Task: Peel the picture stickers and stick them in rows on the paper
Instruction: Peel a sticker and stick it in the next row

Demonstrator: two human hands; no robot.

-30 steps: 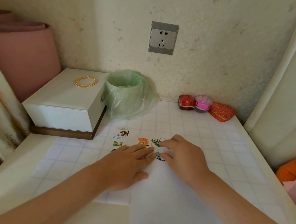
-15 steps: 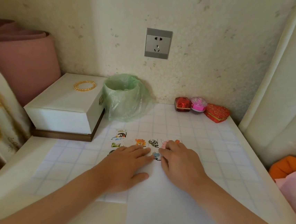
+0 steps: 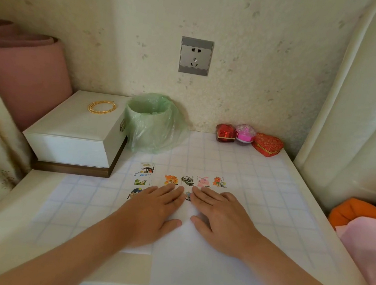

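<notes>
Thin white paper (image 3: 193,264) runs from 6 to 12 o'clock; left hand (image 3: 150,212) and right hand (image 3: 223,217) press it, fingers flat.

The right hand (image 3: 223,219) has drawn back from the top row and flattened on the paper (image 3: 194,258), uncovering the pink sticker (image 3: 202,181) and the orange sticker (image 3: 219,181).
</notes>
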